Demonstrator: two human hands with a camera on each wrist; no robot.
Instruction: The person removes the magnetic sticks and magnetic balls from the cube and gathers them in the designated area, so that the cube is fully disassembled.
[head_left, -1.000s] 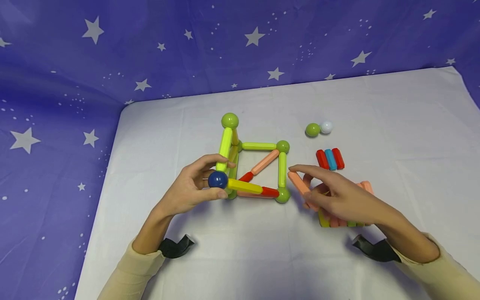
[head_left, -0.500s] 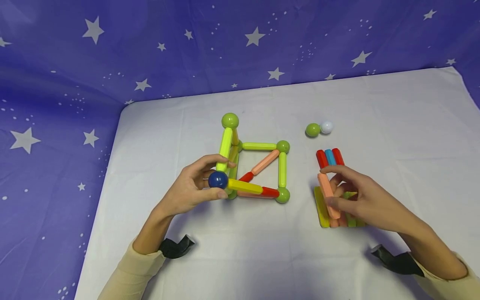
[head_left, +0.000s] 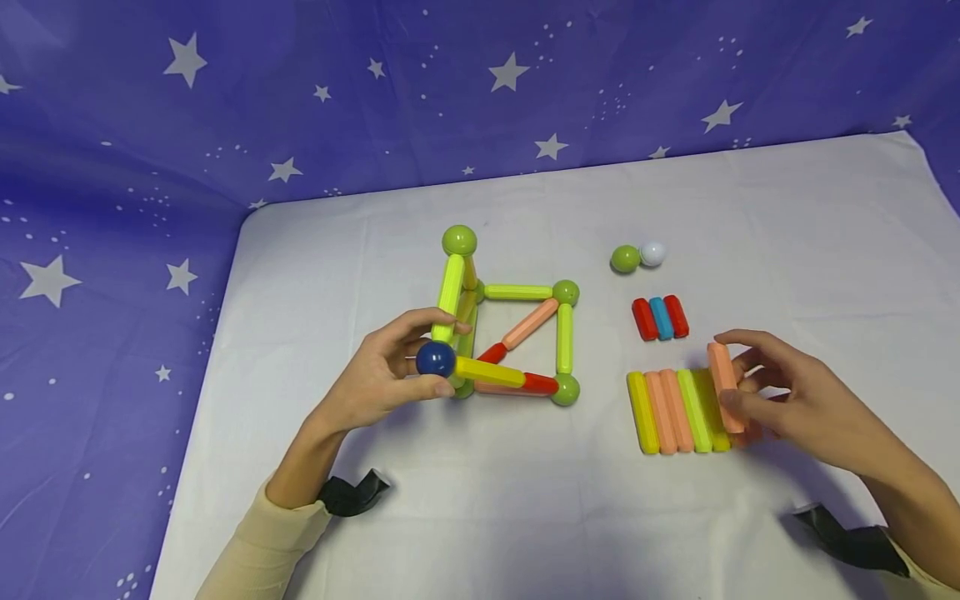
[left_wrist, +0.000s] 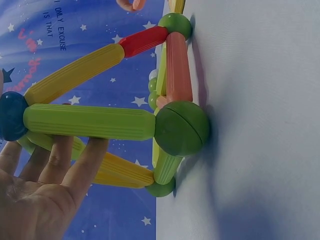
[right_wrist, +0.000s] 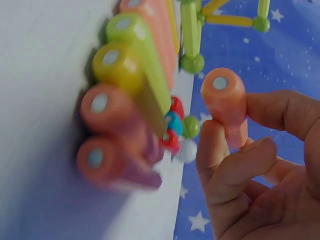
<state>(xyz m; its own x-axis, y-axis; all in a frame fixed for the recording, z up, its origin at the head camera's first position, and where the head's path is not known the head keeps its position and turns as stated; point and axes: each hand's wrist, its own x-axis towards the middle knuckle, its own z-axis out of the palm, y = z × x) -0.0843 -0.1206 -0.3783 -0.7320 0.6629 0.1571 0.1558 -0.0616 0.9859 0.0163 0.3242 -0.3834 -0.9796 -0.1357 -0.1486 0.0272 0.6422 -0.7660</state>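
Note:
A magnetic-stick frame of green, yellow, salmon and red sticks joined by balls stands on the table, with a green stick [head_left: 565, 339] along its right side. My left hand [head_left: 382, 367] holds the raised front corner around the blue ball [head_left: 436, 359]. In the left wrist view, fingers [left_wrist: 95, 160] lie behind a green stick [left_wrist: 90, 121]. My right hand [head_left: 795, 400] pinches a loose salmon stick [head_left: 726, 387] between thumb and fingers. It is above the right end of a row of sticks [head_left: 678, 412], partly hiding it. The right wrist view shows the salmon stick's silver end [right_wrist: 220, 83].
Two red short sticks [head_left: 677, 317] and a blue one [head_left: 661, 318] lie behind the row. Farther back sit a green ball [head_left: 626, 259] and a white ball [head_left: 653, 254], touching. A star-patterned cloth [head_left: 420, 100] hangs behind the white table [head_left: 810, 250].
My right hand has moved right with the salmon stick, from beside the frame to over the row's right end, uncovering more of the row. The left hand and frame stay put.

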